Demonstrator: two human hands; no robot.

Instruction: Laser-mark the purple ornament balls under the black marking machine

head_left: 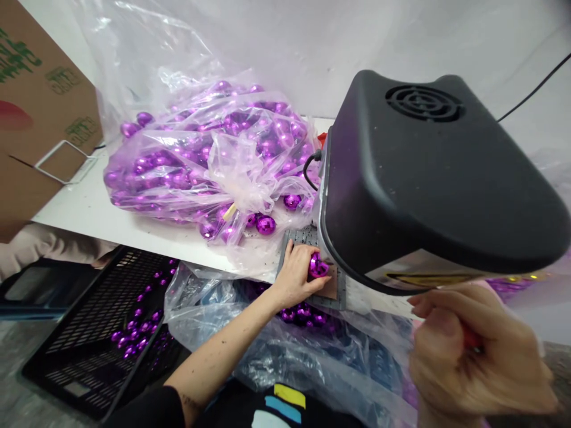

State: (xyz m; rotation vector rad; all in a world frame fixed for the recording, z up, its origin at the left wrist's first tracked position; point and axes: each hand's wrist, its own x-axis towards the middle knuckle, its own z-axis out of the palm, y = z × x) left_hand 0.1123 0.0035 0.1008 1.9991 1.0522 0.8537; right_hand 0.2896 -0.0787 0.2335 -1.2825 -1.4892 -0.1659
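My left hand (298,272) holds a shiny purple ball (317,266) on the grey plate (339,295) under the head of a black machine (428,172). The ball sits at my fingertips, right at the machine's lower edge. My right hand (473,353) is close to the camera at the lower right, fingers closed around a red handle (470,339) that is mostly hidden. A big clear plastic bag (209,160) full of purple balls lies on the white table (89,205) to the left of the machine.
A black slatted crate (96,333) with several purple balls stands on the floor at the lower left. A plastic bag (289,351) with more balls hangs below the table edge. A cardboard box (40,113) stands at the far left. A black cable (533,89) runs off right.
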